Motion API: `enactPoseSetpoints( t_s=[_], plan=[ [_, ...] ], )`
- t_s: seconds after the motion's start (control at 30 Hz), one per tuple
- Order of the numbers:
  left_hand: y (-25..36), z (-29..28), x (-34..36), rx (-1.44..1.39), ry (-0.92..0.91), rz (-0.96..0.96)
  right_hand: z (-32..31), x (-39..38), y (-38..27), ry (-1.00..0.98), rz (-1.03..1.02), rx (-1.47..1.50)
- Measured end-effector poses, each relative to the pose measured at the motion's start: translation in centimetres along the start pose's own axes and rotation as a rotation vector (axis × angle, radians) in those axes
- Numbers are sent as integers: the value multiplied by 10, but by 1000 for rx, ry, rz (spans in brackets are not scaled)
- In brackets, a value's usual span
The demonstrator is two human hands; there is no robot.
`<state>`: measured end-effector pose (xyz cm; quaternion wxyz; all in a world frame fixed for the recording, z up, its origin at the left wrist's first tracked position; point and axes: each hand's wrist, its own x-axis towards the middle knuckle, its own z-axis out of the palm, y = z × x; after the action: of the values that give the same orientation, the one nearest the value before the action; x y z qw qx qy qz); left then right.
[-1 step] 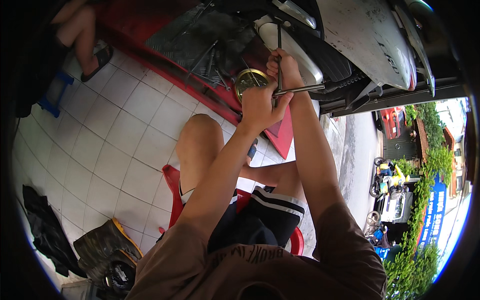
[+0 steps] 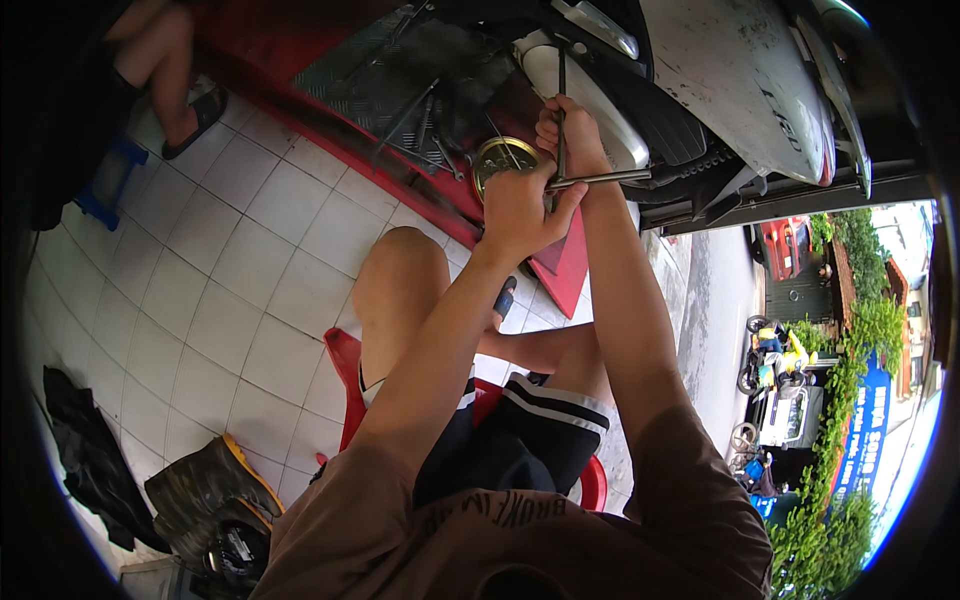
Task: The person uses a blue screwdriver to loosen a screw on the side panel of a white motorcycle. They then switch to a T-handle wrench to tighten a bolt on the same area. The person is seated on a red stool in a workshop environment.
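My left hand (image 2: pixel 523 212) is closed around a steel T-shaped wrench (image 2: pixel 615 177) near the junction of its bars; one bar sticks out to the right. Just above, my right hand (image 2: pixel 567 137) grips the upright bar, which runs toward the pale engine cover (image 2: pixel 621 127) of a motorbike (image 2: pixel 733 70). Whether the tool's far end is seated on a fastener is unclear. Beside my left hand sits a round yellow-rimmed tray or tin (image 2: pixel 497 162), partly hidden, on the red lift platform (image 2: pixel 560 275).
Other tools (image 2: pixel 415 130) lie on a metal tread plate. A person's bare leg (image 2: pixel 178 90) and a blue stool (image 2: pixel 115 180) are upper left. Boots (image 2: pixel 200 495) and black cloth (image 2: pixel 85 450) lie lower left. I sit over a red stool (image 2: pixel 345 370); a street with motorbikes (image 2: pixel 775 355) is right.
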<state>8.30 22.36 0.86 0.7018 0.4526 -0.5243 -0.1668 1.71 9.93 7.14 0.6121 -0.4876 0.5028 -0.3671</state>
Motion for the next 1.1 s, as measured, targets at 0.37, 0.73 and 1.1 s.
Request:
enactPoseSetpoints(
  t_s=[0.37, 0.73, 1.1],
  plan=[
    [-20, -11, 15, 186, -19, -12, 10, 35, 6, -31, 15, 57],
    [-37, -31, 23, 136, 38, -1, 56, 49, 10, 134, -109, 201],
    [-22, -12, 37, -21, 30, -171, 31, 58, -3, 59, 0, 64]
  ],
)
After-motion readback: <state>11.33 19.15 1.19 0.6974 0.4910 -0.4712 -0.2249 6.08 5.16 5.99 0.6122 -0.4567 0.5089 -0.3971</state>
